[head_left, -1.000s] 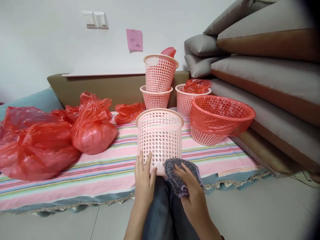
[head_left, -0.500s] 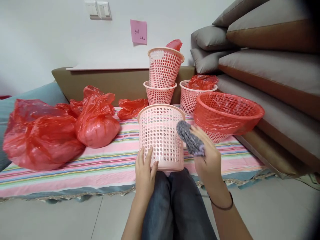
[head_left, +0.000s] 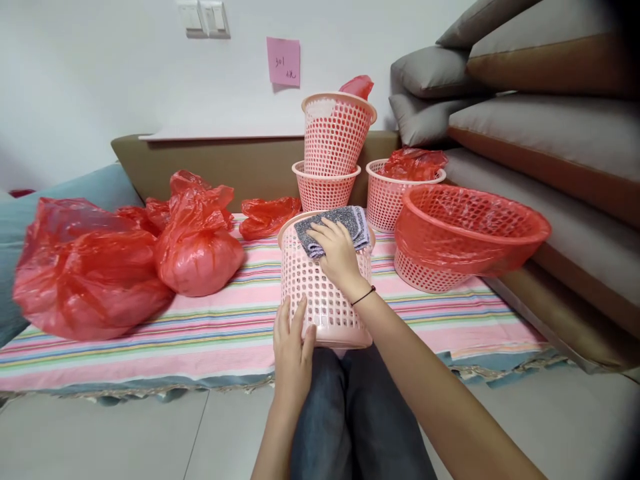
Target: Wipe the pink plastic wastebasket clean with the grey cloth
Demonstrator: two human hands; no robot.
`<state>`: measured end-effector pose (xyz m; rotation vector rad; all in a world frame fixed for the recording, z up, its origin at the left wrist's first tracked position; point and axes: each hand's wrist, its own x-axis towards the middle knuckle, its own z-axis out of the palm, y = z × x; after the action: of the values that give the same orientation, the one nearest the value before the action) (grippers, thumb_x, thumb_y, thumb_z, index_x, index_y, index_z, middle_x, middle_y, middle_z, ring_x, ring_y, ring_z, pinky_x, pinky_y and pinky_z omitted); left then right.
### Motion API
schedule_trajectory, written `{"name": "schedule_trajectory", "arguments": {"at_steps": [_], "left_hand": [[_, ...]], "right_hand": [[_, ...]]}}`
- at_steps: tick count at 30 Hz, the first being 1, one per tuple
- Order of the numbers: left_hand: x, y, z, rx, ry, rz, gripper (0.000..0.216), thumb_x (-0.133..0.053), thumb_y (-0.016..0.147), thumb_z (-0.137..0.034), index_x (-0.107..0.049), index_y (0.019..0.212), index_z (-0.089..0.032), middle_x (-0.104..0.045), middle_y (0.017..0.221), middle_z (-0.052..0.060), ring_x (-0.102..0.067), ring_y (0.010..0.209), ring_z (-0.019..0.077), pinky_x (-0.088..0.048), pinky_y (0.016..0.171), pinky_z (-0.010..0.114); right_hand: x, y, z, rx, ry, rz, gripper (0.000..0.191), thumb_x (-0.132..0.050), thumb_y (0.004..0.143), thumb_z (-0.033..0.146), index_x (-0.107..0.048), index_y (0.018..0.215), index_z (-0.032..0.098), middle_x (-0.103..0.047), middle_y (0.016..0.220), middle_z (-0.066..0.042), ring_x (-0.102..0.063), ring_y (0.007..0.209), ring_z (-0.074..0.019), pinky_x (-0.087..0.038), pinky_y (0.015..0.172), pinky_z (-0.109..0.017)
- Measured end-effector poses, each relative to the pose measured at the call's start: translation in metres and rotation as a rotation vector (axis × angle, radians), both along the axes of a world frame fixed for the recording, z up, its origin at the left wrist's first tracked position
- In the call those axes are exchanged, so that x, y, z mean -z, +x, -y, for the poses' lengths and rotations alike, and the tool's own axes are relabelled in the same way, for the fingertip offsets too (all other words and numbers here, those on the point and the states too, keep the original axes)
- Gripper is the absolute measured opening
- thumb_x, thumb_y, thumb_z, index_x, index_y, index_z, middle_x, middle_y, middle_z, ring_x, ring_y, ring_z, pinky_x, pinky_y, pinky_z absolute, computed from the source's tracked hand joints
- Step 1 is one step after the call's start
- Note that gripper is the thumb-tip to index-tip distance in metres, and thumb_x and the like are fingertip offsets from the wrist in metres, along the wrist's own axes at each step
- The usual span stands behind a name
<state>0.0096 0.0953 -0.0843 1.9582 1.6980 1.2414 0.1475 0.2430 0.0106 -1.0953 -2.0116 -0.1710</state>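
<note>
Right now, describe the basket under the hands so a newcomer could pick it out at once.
Find the striped cloth beside the stacked sofa cushions. At its near edge, against the person's knees, stands a pale pink mesh basket. It alone has a grey rag on its rim, under the right hand; the left hand touches its side.

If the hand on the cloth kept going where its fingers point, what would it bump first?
Probably the flat red bag behind the pink basket. The right hand points away and left across the gray cloth; depth is hard to judge.
</note>
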Motion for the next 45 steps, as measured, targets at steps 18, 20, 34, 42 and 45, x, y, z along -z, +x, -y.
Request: {"name": "schedule_trajectory", "arguments": {"at_steps": [18,20,34,42,45], "left_hand": [[0.001,0.014,0.016,-0.041,0.223,-0.037,0.036,-0.053,0.092,-0.017,-0.052,0.127,-0.026,-0.037,0.154,0.011,-0.031,0.144,0.0288,-0.036,0.111,0.055],[0.0,0.011,0.016,-0.026,0.243,-0.113,0.037,-0.054,0.092,-0.015,-0.053,0.127,-0.026,-0.04,0.151,0.012,-0.032,0.144,0.0296,-0.039,0.109,0.055],[-0.008,0.004,0.015,-0.053,0.272,-0.29,0.03,-0.054,0.092,-0.017,-0.057,0.121,-0.021,-0.045,0.146,0.018,-0.045,0.135,0.0319,-0.05,0.101,0.052],[-0.007,0.003,0.015,-0.035,0.273,-0.269,0.034,-0.054,0.092,-0.019,-0.054,0.126,-0.024,-0.045,0.146,0.015,-0.045,0.135,0.0297,-0.049,0.103,0.05],[-0.007,0.003,0.014,-0.028,0.273,-0.253,0.033,-0.057,0.091,-0.021,-0.055,0.124,-0.023,-0.044,0.147,0.015,-0.043,0.137,0.0309,-0.048,0.103,0.051]], "right_hand": [[0.032,-0.001,-0.009,0.012,-0.013,-0.085,0.052,-0.052,0.074,0.005,-0.061,0.123,0.021,-0.059,0.137,-0.006,-0.04,0.136,-0.0264,-0.024,0.116,-0.051],[0.031,-0.001,-0.008,0.011,-0.01,-0.086,0.052,-0.052,0.075,0.005,-0.061,0.123,0.02,-0.059,0.136,-0.007,-0.04,0.136,-0.0264,-0.024,0.116,-0.051],[0.028,-0.008,-0.012,-0.006,-0.033,-0.062,0.052,-0.053,0.074,0.004,-0.062,0.122,0.02,-0.061,0.134,-0.005,-0.04,0.135,-0.0261,-0.024,0.116,-0.049],[0.027,-0.008,-0.011,0.004,-0.033,-0.055,0.051,-0.055,0.074,0.004,-0.063,0.122,0.019,-0.06,0.134,-0.005,-0.04,0.134,-0.0258,-0.023,0.117,-0.048],[0.026,-0.007,-0.01,0.001,-0.04,-0.057,0.051,-0.055,0.073,0.004,-0.063,0.121,0.02,-0.061,0.134,-0.005,-0.04,0.134,-0.0258,-0.023,0.117,-0.048]]}}
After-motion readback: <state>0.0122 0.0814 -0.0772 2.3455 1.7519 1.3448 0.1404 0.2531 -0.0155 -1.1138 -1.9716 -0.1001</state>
